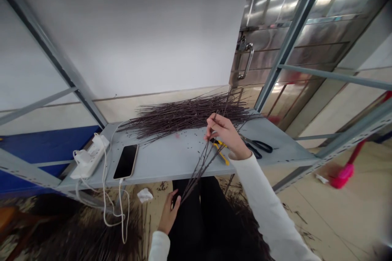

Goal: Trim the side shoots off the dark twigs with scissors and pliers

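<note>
Several thin dark twigs [200, 167] slant from my lap up over the shelf's front edge. My right hand [221, 129] pinches their upper part above the shelf. Below the edge, my left hand [170, 211] is closed around their lower ends, with the thumb along them. Beneath my right hand lies a yellow-handled tool [225, 158], its head partly hidden by the hand and twigs. Just right of it rest scissors with dark handles [259, 146]. A long heap of similar twigs [180, 116] lies along the back of the shelf.
The grey metal shelf [165, 161] has upright posts at both sides. At its left are a smartphone [126, 161] and a white power strip [91, 157], with white cables [105, 195] hanging over the edge. More twigs [101, 236] lie on the floor.
</note>
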The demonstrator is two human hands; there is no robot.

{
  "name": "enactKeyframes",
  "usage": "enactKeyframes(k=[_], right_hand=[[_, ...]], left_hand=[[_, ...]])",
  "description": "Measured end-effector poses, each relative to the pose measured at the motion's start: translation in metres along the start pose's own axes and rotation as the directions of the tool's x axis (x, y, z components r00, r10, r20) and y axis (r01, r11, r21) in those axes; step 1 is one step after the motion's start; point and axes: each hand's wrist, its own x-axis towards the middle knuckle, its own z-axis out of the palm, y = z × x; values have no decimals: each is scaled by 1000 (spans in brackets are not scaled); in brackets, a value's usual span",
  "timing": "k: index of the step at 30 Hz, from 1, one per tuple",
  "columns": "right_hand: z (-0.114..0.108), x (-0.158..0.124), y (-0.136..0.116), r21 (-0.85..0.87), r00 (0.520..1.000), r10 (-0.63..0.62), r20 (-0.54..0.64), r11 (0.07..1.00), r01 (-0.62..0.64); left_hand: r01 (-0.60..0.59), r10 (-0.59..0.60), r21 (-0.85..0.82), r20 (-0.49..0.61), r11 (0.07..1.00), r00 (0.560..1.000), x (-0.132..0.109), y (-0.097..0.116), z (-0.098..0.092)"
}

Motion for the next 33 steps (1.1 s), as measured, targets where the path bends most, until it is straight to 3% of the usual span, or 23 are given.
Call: enactKeyframes(k=[5, 10, 14, 17, 19, 22, 24, 25, 27, 29, 31, 33], right_hand=[[2, -5, 5, -16, 998, 51, 46, 999, -51], [1, -12, -10, -4, 997, 37, 62, 999, -37], [-4, -33, -32, -46, 996, -95, 2, 994, 95], [-10, -53, -44, -94, 951, -252, -177, 967, 239], [-13, -62, -46, -156, 851, -369, -374, 930, 334], [-16, -68, -35, -239, 552, -478, -683, 860, 450], [-15, -68, -19, -188, 403, -399, -824, 863, 469], [-12, -69, -8, -121, 381, -316, -869, 882, 456], [-4, -71, 15, 63, 432, -111, -895, 927, 370], [11, -73, 37, 242, 572, 86, -815, 949, 202], [28, -75, 52, 365, 735, 247, -632, 931, 0], [44, -77, 61, 411, 835, 351, -424, 896, -168]], left_hand=[[-22, 20, 18, 114, 1000, 993, 5, 4, -6], [-1, 4, -33, 108, 999, 994, -12, 14, -4], [49, -30, -122, 151, 991, 988, -22, 27, -7], [74, -44, -194, 156, 978, 987, -27, 38, -12], [66, -40, -234, 117, 970, 992, -31, 47, -15], [34, -24, -305, 37, 952, 999, -36, 62, -18], [21, -22, -355, 2, 935, 1000, -37, 75, -18], [25, -31, -377, -10, 926, 999, -37, 81, -18], [37, -56, -410, -34, 911, 998, -36, 94, -16], [44, -65, -416, -37, 908, 997, -33, 105, -13], [28, -45, -399, -32, 917, 998, -29, 115, -10], [10, -17, -389, -16, 921, 1000, -25, 122, -7]])
